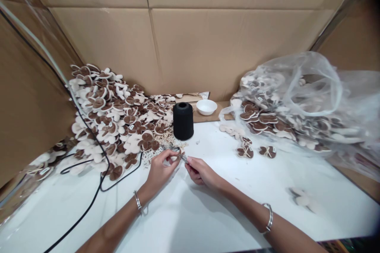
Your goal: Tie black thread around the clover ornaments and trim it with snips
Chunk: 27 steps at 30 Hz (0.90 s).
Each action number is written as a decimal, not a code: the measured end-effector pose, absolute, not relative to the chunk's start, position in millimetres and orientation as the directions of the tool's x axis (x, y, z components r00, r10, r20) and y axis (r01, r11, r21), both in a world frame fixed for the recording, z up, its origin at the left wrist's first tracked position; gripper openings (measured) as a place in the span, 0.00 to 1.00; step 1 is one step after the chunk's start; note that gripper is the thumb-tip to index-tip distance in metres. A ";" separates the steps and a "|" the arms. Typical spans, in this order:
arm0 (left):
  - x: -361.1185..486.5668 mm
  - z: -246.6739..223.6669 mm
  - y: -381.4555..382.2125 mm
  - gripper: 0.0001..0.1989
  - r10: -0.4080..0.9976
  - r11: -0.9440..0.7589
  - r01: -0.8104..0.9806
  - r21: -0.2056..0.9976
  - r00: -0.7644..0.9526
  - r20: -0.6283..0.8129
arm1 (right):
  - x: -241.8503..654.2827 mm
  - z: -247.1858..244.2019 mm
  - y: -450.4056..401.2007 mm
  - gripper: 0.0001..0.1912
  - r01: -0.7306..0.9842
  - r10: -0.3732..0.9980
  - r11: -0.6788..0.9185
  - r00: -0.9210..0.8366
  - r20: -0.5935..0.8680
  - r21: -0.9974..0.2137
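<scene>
My left hand (162,168) pinches a small brown-and-cream fabric flower piece (181,152) between thumb and fingers, most of it hidden. Close against it, my right hand (203,172) grips a small grey metal tool (184,159); its kind is too small to tell. Both hands meet over the white table, just in front of a black thread cone (183,121). Loose cream scraps (166,142) lie behind my left hand. To the right are a few brown flower pieces with cream ties, among them one tied flower (267,151) and another tied flower (245,151).
A large heap of brown-and-cream fabric flowers (109,114) fills the left back. At right, a clear plastic bag (311,87) holds more. A white bowl (206,106) stands behind the cone. A black cable (97,189) crosses the left. Cardboard walls (208,47) enclose the table.
</scene>
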<state>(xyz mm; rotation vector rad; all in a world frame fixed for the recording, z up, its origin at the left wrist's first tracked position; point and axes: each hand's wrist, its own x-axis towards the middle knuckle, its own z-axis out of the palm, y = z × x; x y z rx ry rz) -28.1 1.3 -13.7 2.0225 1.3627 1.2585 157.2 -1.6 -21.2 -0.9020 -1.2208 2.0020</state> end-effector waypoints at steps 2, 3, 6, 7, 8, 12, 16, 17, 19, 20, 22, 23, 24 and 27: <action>-28.8 -14.3 1.5 0.03 0.877 -0.458 0.520 0.721 0.130 0.464 | 157.5 -20.4 -1.8 0.24 -0.150 0.782 -0.380 -0.579 -0.230 -0.913; -29.1 -14.4 1.4 0.03 0.873 -0.465 0.518 0.718 0.134 0.468 | 157.6 -20.0 -1.9 0.24 -0.148 0.781 -0.381 -0.581 -0.231 -0.913; -29.6 -13.7 0.9 0.03 0.869 -0.474 0.514 0.715 0.143 0.473 | 157.7 -19.7 -1.6 0.24 -0.141 0.778 -0.387 -0.581 -0.240 -0.911; -29.5 -13.1 0.6 0.03 0.871 -0.472 0.512 0.718 0.142 0.471 | 157.6 -20.0 -1.4 0.24 -0.142 0.778 -0.389 -0.580 -0.242 -0.910; -29.2 -12.5 0.3 0.03 0.874 -0.466 0.510 0.723 0.138 0.466 | 157.6 -20.4 -1.3 0.24 -0.144 0.778 -0.390 -0.580 -0.242 -0.909; -26.8 -10.6 -0.4 0.04 0.898 -0.419 0.489 0.765 0.099 0.428 | 157.5 -21.3 -1.1 0.25 -0.152 0.779 -0.394 -0.579 -0.242 -0.906; -24.7 -10.0 -0.7 0.05 0.922 -0.370 0.458 0.808 0.071 0.381 | 157.2 -20.3 -1.6 0.25 -0.167 0.785 -0.388 -0.575 -0.231 -0.906; -24.5 -9.9 -0.8 0.05 0.925 -0.364 0.453 0.814 0.069 0.375 | 157.1 -20.1 -1.7 0.25 -0.172 0.786 -0.386 -0.575 -0.226 -0.906; -24.4 -9.8 -1.0 0.05 0.927 -0.357 0.446 0.821 0.065 0.369 | 156.9 -19.9 -1.7 0.24 -0.176 0.785 -0.388 -0.577 -0.225 -0.905; -24.5 -9.8 -1.1 0.05 0.928 -0.356 0.444 0.822 0.063 0.368 | 156.8 -20.1 -1.6 0.24 -0.177 0.785 -0.390 -0.577 -0.225 -0.904; -24.6 -10.1 -1.1 0.05 0.928 -0.355 0.442 0.824 0.060 0.368 | 156.9 -20.6 -1.6 0.24 -0.180 0.785 -0.392 -0.577 -0.227 -0.902; -24.6 -10.3 -1.1 0.05 0.929 -0.353 0.441 0.825 0.058 0.367 | 157.0 -20.8 -1.7 0.24 -0.181 0.785 -0.392 -0.576 -0.226 -0.902; -24.6 -10.5 -1.1 0.05 0.929 -0.351 0.442 0.826 0.056 0.365 | 157.1 -21.0 -1.8 0.24 -0.182 0.787 -0.389 -0.576 -0.223 -0.903; -24.1 -11.3 -0.9 0.06 0.936 -0.335 0.442 0.832 0.052 0.349 | 157.4 -20.9 -2.1 0.24 -0.178 0.788 -0.385 -0.574 -0.223 -0.905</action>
